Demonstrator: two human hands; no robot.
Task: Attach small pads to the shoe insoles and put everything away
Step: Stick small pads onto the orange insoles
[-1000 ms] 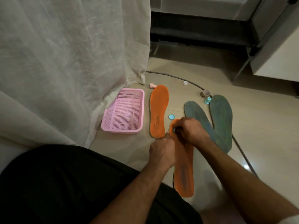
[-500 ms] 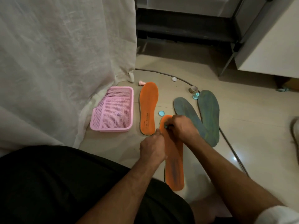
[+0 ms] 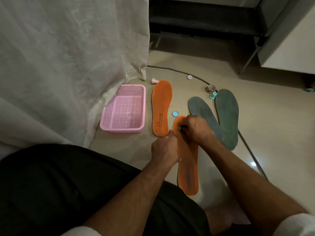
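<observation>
Pink mesh basket [image 3: 123,109], one, at far left against a pale curtain [image 3: 68,57], its rim just beside the fabric hem. Next, two orange insoles: one orange insole [image 3: 161,106] flat on the tan floor [image 3: 272,133] just right of the basket, a pink stub [image 3: 154,81] at its toe; a second orange insole [image 3: 188,169] angled toward the seated person's dark lap [image 3: 68,184]. Left hand [image 3: 164,148] curled on that insole's left edge, pinning it down. One round teal pad [image 3: 175,114] loose between the two orange toes, touching neither. Right hand [image 3: 196,128] bent over the second insole's toe, fingertips pinching a small teal pad [image 3: 179,128] against the orange surface. Further right, two grey-green insoles [image 3: 226,116], heels overlapping, toes apart. Small bits near their toes: one white cap [image 3: 189,77], one brownish tape roll [image 3: 210,88], one teal spool [image 3: 213,95] touching the right-hand grey-green insole's toe. One dark cable [image 3: 247,147] curving from the curtain past the tape roll and down the right side. Bare floor to the right of the cable, up to a pale cabinet [image 3: 289,48] at top right.
</observation>
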